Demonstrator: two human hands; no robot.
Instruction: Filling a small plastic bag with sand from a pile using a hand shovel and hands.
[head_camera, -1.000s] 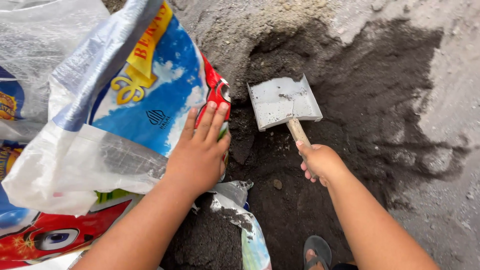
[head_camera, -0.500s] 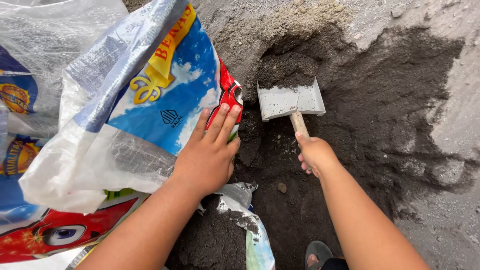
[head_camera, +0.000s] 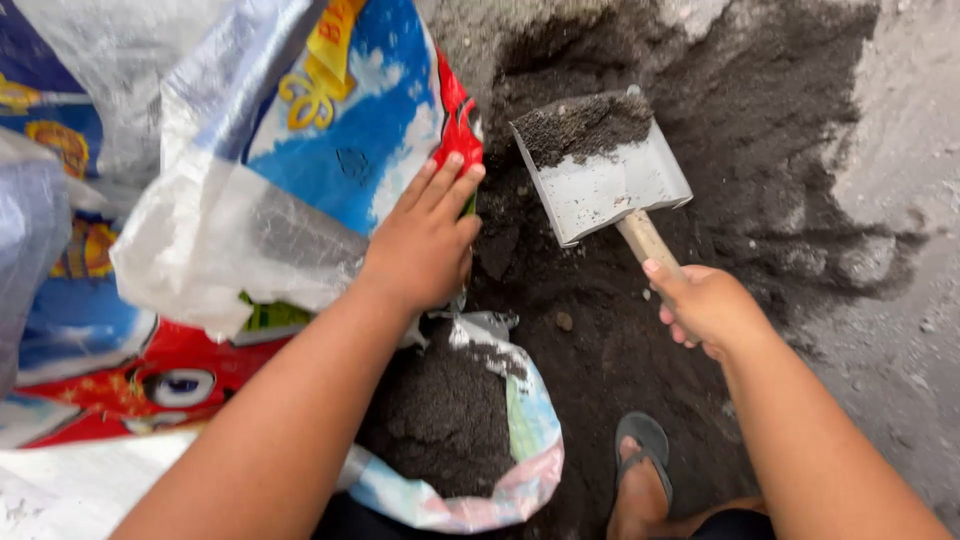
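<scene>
Two hands — right hand (head_camera: 708, 308) gripping sand-laden metal scoop (head_camera: 604, 165), left hand (head_camera: 424, 245) pressed flat, fingers unclenched, on woven sack (head_camera: 300, 150).

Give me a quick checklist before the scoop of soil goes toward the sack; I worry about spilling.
1. Right hand gripping the wooden handle: ok.
2. Scoop loaded: ok, dark soil sits at its far end only.
3. Scoop level: cannot tell, it appears tilted.
4. Left hand holding back the blue sack flap: ok.
5. Sack mouth open below: ok, soil already inside, but the rim sags on the near side.
6. Sandalled foot clear of the path: ok, it is nearer the person than the scoop.
</scene>
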